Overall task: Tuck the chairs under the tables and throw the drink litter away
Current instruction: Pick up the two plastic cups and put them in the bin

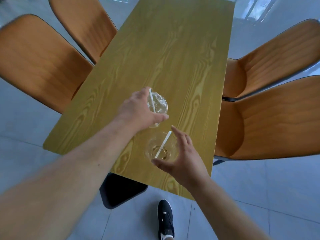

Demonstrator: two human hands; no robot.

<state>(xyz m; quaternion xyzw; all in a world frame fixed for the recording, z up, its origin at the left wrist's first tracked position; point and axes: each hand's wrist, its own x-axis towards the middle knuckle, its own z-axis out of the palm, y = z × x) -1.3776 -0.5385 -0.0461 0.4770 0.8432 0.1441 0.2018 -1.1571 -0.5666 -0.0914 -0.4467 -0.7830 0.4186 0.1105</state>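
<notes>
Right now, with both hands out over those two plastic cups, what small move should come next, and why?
Probably close the right hand around the near cup. Its fingers are spread open beside that cup, not yet gripping, while the left hand already wraps the far cup. Both cups hold straws and stand on the table, so lifting them together would clear the litter.

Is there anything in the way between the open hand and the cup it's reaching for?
No, nothing visible. The right hand is open just beside the near cup, thumb and fingers curving around it, with only bare table nearby. The left hand is busy wrapping the far cup, clear of the way.
</notes>
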